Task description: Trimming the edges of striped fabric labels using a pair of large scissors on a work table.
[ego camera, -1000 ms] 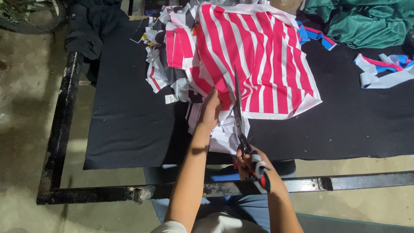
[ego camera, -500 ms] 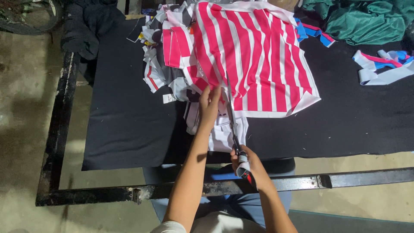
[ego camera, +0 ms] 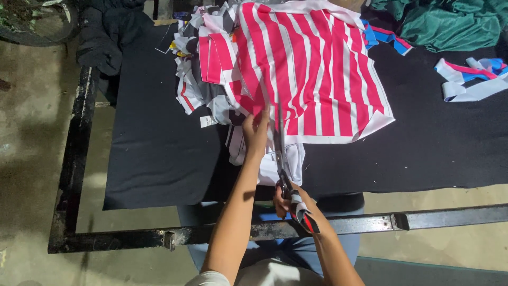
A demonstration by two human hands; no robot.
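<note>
Two hands: left hand [ego camera: 256, 130] fingers together, flat on striped cloth [ego camera: 317, 69]; right hand [ego camera: 288, 198] gripping steel scissors [ego camera: 283, 164].

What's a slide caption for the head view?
Right hand cuts pink-and-white striped fabric with long scissors; left hand steadies it.

We found open room on the black surface [ego camera: 159, 153] left of the scrap heap [ego camera: 203, 69], and again to the right, between the striped cloth [ego camera: 317, 69] and the loose strips [ego camera: 471, 79]. The striped cloth and the scrap heap filled the centre. The left hand [ego camera: 256, 132] and the scissors [ego camera: 283, 159], held by the right hand [ego camera: 291, 204], took up the near middle edge. Green fabric [ego camera: 450, 26] blocked the far right corner, dark cloth [ego camera: 106, 37] the far left. A black frame bar [ego camera: 423, 218] crossed the near side.
</note>
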